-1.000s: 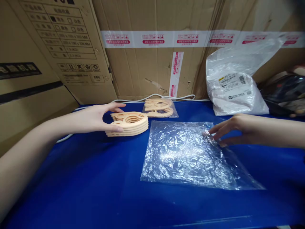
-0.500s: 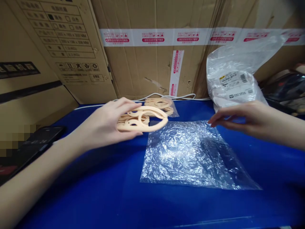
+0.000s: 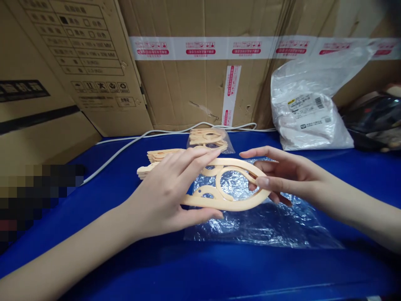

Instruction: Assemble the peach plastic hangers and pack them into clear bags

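Note:
A beige plastic folding hanger [image 3: 241, 205], folded into a long loop with curved inner parts, is held level over the table between both hands. My left hand [image 3: 169, 184] is closed around its left part, fingers on the far edge and thumb along the near edge. At the rounded right end, my right hand [image 3: 291, 171] pinches the hanger between thumb and fingers. Below lies a flat clear plastic bag [image 3: 300, 230]. Behind my left hand is a stack of similar hangers [image 3: 156, 155], partly hidden. Farther back, more hangers [image 3: 200, 134] lie in a small clear bag.
A white cable [image 3: 115, 156] runs across the back of the blue table [image 3: 175, 267]. Cardboard boxes [image 3: 188, 92] wall off the back and left. A white plastic pouch with a label [image 3: 313, 121] stands at back right, with dark items beside it. The left edge is pixelated.
The hanger has come right and nearer, off the stack, in my left hand. My right hand has moved left and taken hold of its right end.

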{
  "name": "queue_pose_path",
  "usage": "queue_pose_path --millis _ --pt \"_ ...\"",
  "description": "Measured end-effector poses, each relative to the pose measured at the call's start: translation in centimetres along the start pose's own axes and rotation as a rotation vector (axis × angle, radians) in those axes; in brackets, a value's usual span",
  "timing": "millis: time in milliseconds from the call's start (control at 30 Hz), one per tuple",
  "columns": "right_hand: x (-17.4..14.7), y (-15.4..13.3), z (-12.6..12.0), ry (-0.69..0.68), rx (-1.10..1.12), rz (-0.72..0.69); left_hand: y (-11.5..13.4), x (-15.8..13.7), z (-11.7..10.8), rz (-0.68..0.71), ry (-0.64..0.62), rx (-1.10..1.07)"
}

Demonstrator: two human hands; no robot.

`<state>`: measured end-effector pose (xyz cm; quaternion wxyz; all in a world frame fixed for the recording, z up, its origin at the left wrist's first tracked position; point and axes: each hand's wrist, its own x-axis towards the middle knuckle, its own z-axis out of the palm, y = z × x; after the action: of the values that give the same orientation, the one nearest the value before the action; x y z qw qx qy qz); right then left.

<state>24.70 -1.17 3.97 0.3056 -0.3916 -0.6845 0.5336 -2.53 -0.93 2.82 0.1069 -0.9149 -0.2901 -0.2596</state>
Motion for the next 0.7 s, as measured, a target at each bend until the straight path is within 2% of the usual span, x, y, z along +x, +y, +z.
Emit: queue_pose_path --millis 133,233,333,500,700 --pt "0.2 0.1 -0.2 -0.003 0.027 0.008 -0.2 0.0 0.2 -0.014 -0.039 -0.005" --pt "0.0 0.0 0.0 -0.003 -0.048 -0.011 -0.2 -0.1 0.2 -0.014 -0.026 -0.01" --pt "-0.3 -0.4 0.4 0.032 -0.299 -0.119 -0.1 -0.2 0.3 -0.018 -0.006 -0.023" --pt "-0.8 -0.3 1.4 0.11 -0.833 -0.477 0.9 -0.1 0.7 -0.045 0.006 -0.018" --pt "-0.8 0.0 1.9 0.093 -1.081 -0.579 2.1 0.2 1.2 -0.035 0.002 -0.019"
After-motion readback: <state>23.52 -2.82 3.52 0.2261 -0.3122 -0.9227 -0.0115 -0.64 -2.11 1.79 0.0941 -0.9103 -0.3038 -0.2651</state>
